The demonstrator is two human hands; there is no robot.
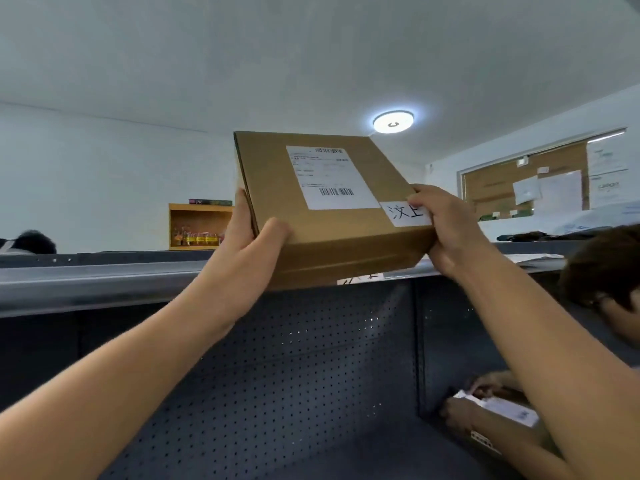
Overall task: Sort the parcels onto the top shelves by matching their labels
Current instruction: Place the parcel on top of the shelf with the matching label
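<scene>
A flat brown cardboard parcel is raised over the front edge of the grey top shelf. Its upper face carries a white shipping label and a white handwritten tag at the near right corner. My left hand grips the parcel's left side, thumb on top. Gripping the near right corner is my right hand, partly covering the tag. A white shelf tag on the shelf edge peeks out under the parcel, mostly hidden.
Another person's head and hands holding a parcel are low at the right, inside the dark perforated shelf bay. Papers lie on the top shelf at right. A wooden cabinet stands far behind.
</scene>
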